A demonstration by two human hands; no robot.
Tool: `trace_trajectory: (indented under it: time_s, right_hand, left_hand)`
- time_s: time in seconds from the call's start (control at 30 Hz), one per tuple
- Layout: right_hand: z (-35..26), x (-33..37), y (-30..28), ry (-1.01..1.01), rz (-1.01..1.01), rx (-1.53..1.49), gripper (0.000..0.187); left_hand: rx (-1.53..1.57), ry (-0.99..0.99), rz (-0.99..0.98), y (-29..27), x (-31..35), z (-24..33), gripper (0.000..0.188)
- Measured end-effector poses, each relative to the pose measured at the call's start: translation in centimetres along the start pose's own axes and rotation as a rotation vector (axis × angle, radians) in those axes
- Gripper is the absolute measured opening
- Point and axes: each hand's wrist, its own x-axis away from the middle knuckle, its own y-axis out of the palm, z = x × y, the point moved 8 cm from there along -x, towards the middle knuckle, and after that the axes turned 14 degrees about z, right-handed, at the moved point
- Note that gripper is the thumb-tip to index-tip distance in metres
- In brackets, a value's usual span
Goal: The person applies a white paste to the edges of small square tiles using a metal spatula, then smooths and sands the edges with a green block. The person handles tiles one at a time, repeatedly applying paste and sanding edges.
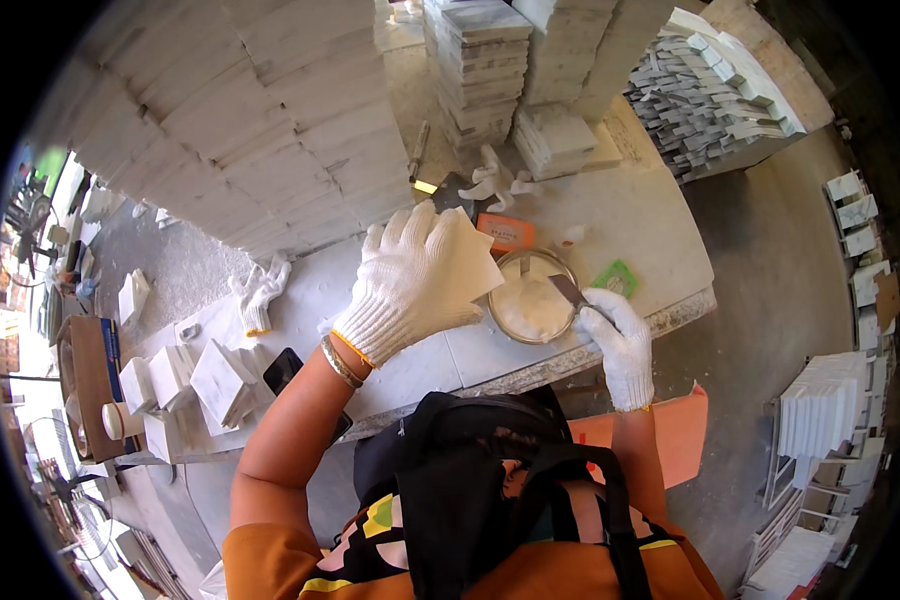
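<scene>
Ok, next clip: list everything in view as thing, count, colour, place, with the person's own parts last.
round tin of paste: one, metal with white filling, bench front
scraper blade: one, dark, over the tin
square tile: one, white, in left hand
orange box: one, behind the tin
green pad: one, right of the tin
spare gloves: several, white, lying on the bench
tile stacks: many, white and grey, around the bench
phone: one, black, bench edge
left hand: white glove, holding the tile
right hand: white glove, holding the scraper
</scene>
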Motion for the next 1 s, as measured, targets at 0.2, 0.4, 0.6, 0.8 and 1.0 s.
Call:
trace_trajectory:
  time_s: [0.2, 0.4, 0.6, 0.8, 1.0]
  right_hand:
    - [-3.5, -0.9, 4.5, -0.165, -0.188, 0.009, 0.028]
    - [-4.7, -1.7, 7.6, -0.47, -0.298, 0.137, 0.026]
    - [-6.7, -0.6, 8.6, -0.677, -0.266, 0.248, 0.02]
    - [-5.7, 0.1, 8.0, -0.606, -0.301, 0.355, 0.029]
    - [-6.2, 1.1, 7.7, -0.642, -0.286, 0.443, 0.03]
  left_hand:
    - [0.225, 0.08, 0.037, -0.4, -1.1, 0.9, 0.047]
    - [0.241, 0.14, -0.044, 0.2, -0.4, 0.2, 0.09]
    - [0.21, 0.154, -0.009, 1.8, 1.1, -1.6, 0.11]
    - [0.226, 0.147, 0.011, 1.9, 1.3, -1.7, 0.109]
    - [0.236, 0.13, 0.002, 1.7, 1.2, -1.6, 0.107]
